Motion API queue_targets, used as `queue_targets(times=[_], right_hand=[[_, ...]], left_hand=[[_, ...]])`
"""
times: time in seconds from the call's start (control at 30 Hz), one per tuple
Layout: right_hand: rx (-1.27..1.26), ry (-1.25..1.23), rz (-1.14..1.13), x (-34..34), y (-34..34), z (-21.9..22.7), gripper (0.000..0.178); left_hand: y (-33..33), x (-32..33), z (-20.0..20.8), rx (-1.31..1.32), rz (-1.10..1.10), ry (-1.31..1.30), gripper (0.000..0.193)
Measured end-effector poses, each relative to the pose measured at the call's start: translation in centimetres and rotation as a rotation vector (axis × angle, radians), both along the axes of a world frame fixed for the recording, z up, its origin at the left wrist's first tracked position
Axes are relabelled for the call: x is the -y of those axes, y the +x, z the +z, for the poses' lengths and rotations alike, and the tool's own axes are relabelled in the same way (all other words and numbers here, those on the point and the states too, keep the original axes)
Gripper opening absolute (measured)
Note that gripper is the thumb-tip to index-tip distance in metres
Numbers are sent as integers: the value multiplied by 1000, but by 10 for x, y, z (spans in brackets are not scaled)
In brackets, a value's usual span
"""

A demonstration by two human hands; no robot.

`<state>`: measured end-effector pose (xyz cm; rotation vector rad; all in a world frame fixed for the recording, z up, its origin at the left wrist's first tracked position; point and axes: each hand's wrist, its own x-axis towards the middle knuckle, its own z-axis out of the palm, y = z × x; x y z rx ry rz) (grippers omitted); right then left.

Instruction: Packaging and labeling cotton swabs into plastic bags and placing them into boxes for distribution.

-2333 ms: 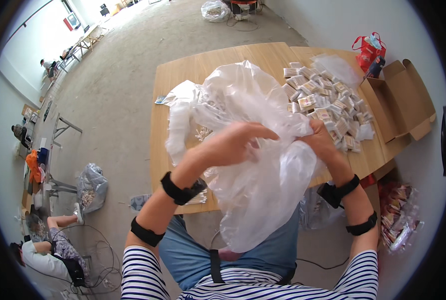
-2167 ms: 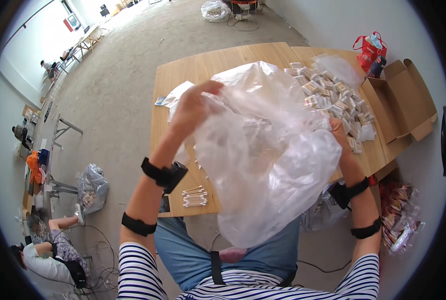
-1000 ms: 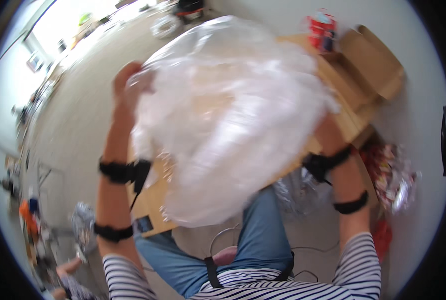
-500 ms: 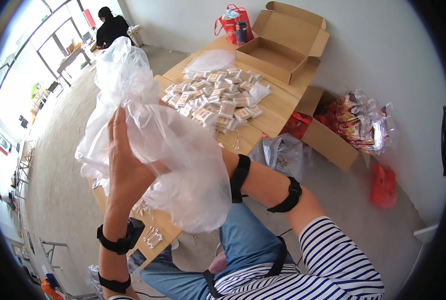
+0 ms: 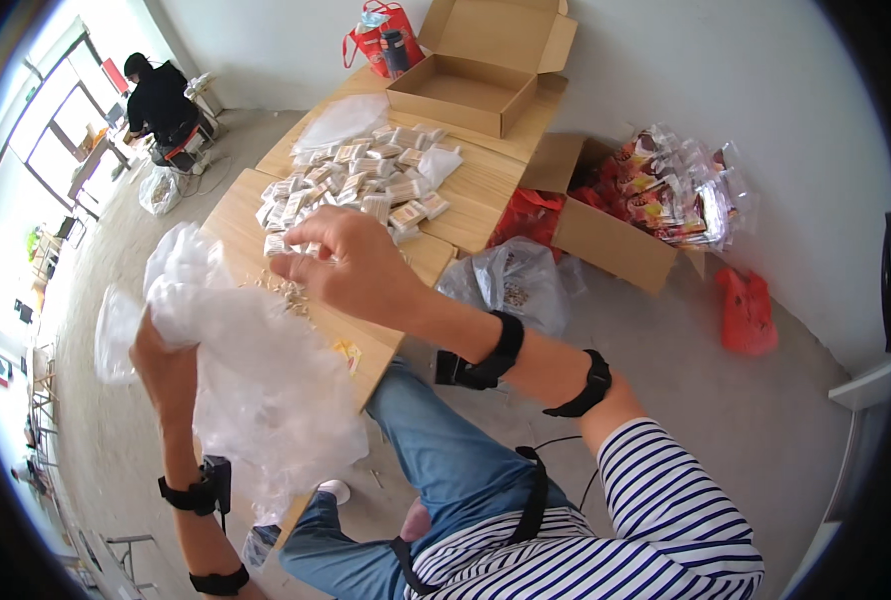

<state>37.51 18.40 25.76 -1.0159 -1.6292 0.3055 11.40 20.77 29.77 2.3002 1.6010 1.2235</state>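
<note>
A large, crumpled clear plastic bag (image 5: 276, 390) hangs over the near left part of the table. My left hand (image 5: 166, 370) is closed on its gathered upper part; the fingers are partly behind the film. My right hand (image 5: 356, 265) is raised above the table, right of the bag and apart from it, with thumb and bent forefinger apart and nothing seen between them. Beyond it lies a heap of small packs of cotton swabs (image 5: 361, 185). Loose cotton swabs (image 5: 288, 292) are scattered on the wood between bag and right hand.
An open cardboard box (image 5: 466, 95) stands on the wooden table (image 5: 486, 200) beside a red bag (image 5: 371, 45) and a dark bottle (image 5: 395, 52). On the floor at right are a carton (image 5: 611, 245) of printed packages, a clear bag (image 5: 516, 285) and a red bag (image 5: 748, 312). A person (image 5: 161, 100) sits far left.
My right hand has come out from behind the bag and moved clear of it. The left hand has drawn the bag lower and to the left. The view has shifted, too.
</note>
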Motion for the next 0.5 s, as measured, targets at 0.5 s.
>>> queue_targets(times=[0.5], right_hand=[[-215,-59,341,28,-28,-27,87]], left_hand=[[43,40,-29,1054,-229,-828,75]])
